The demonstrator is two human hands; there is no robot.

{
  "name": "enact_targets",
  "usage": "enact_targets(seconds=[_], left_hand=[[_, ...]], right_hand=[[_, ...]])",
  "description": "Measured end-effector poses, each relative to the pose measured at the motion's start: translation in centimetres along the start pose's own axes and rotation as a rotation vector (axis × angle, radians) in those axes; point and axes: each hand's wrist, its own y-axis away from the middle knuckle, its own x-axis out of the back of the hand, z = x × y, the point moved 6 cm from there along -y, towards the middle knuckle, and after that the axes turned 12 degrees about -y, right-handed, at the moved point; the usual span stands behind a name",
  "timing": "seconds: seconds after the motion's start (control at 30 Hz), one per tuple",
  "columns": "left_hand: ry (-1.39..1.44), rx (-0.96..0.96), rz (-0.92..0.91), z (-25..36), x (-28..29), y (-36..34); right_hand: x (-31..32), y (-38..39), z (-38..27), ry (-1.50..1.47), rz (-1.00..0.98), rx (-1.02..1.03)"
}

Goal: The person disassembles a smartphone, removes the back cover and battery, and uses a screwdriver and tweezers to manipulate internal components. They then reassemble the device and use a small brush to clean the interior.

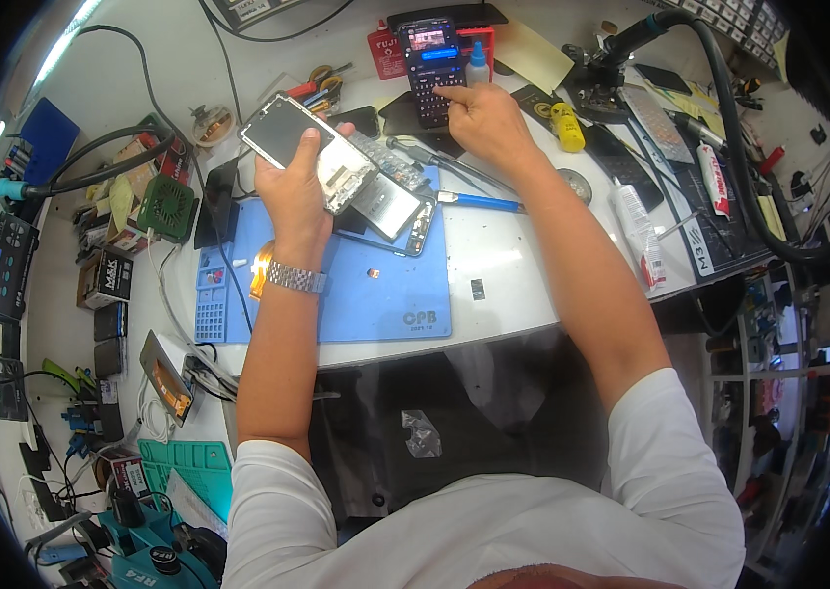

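Observation:
My left hand [295, 187] is closed around a phone display assembly [341, 179], thumb across its dark and silvery back. Just beneath and to its right, an opened phone [397, 214] with its battery and inner parts exposed lies partly over the blue repair mat [375, 304]. With its index finger stretched out, my right hand [493, 123] touches the lit on-screen keyboard of a smartphone [431, 74] standing upright at the back. The other right fingers are curled, and no object shows in them.
A blue-handled tool [481, 201] and tweezers [444, 162] lie by the opened phone. Further right are a yellow bottle [567, 128], a white tube [638, 236] and a thick black hose [729, 128]. A green fan-like device [168, 208] and cables crowd the left.

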Motion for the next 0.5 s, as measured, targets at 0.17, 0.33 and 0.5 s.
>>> enact_targets(seconds=[0.17,0.33,0.5], left_hand=[[0.025,-0.013,-0.006,-0.01,-0.03,-0.16],[0.013,-0.022,-0.007,-0.11,0.06,-0.12],[-0.012,-0.026,0.008,-0.06,0.19,-0.14]], right_hand=[[0.23,-0.19,0.28,-0.006,0.06,-0.007],[0.24,-0.3,0.54,0.037,0.029,-0.02],[-0.12,-0.21,0.15,-0.004,0.006,-0.009]])
